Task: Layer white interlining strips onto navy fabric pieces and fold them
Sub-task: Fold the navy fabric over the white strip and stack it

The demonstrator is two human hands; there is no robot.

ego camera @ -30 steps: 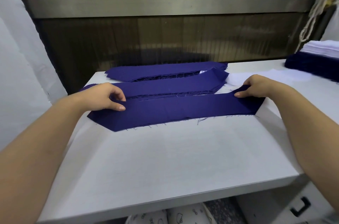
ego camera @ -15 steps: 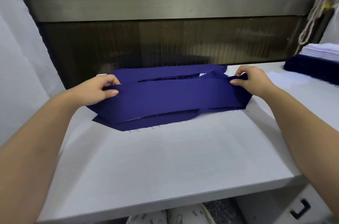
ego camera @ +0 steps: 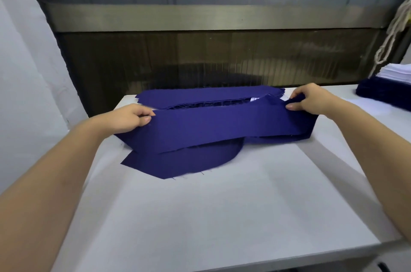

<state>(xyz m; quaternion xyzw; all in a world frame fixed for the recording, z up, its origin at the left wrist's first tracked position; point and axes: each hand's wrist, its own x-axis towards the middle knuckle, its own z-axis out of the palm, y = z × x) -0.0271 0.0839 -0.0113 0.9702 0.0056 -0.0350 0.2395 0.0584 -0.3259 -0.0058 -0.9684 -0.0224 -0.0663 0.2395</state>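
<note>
A long navy fabric piece (ego camera: 213,127) is lifted off the white table (ego camera: 200,216), stretched between my hands. My left hand (ego camera: 129,119) pinches its left end and my right hand (ego camera: 311,101) pinches its right end. Its lower part droops onto the table in a curved fold (ego camera: 189,160). Behind it lies a stack of navy pieces (ego camera: 200,96) with a sliver of white interlining (ego camera: 254,99) showing at its right.
At the far right stands a pile of navy fabric (ego camera: 384,93) topped with white strips (ego camera: 398,72). A dark machine opening (ego camera: 222,60) runs along the back of the table. A bundle of cord (ego camera: 393,29) hangs at the right.
Both hands lifted the near navy piece off the table and carried it up and back toward the stack. Its lower edge now hangs in a fold.
</note>
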